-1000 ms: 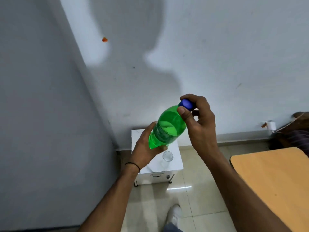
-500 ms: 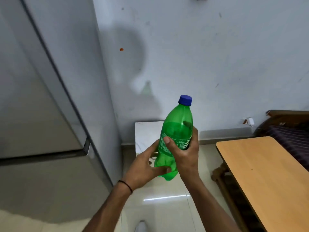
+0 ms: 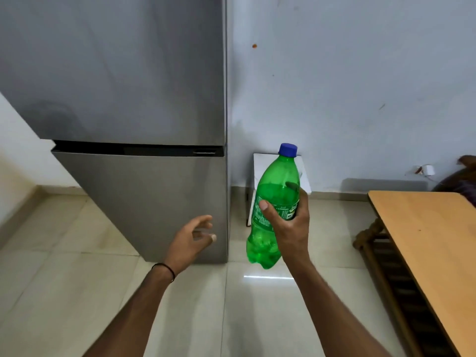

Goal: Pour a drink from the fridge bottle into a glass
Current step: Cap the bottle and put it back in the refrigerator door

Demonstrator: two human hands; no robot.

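A green plastic bottle (image 3: 277,194) with a blue cap (image 3: 288,149) screwed on stands nearly upright in the air, partly filled. My right hand (image 3: 289,228) grips it around the label, thumb toward me. My left hand (image 3: 192,242) hovers empty, fingers spread, in front of the lower door of the grey fridge (image 3: 144,191), whose doors are closed. Behind the bottle a small white stand (image 3: 262,163) sits against the wall. No glass shows; the bottle covers most of the stand's top.
A wooden table (image 3: 425,243) fills the right side, with a dark bench frame (image 3: 386,256) under it. Pale floor tiles (image 3: 231,305) lie between the fridge and the table. A dark seat (image 3: 463,181) sits at the far right by the wall.
My left hand let go of the bottle and moved left toward the fridge door. My right hand went from the cap to the bottle's body. The view swung left, bringing the fridge front in.
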